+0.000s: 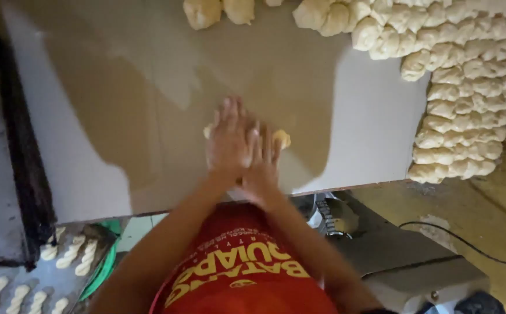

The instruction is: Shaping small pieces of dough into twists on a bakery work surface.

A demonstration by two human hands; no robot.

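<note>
A pale yellow dough piece (282, 138) lies on the white table (90, 116) near its front edge. Only the ends of the dough show from under my hands. My left hand (228, 139) lies flat on it, fingers stretched out and pointing away from me. My right hand (263, 166) lies flat beside it, partly overlapping it, and also presses on the dough. Both forearms reach in from below, over my red shirt.
Rows of twisted dough pieces (468, 104) cover the table's right side and far right corner. Two dough lumps (203, 11) sit at the far edge. A tray of twisted dough (72, 256) is at lower left, a grey metal machine (415, 261) with a cable at lower right.
</note>
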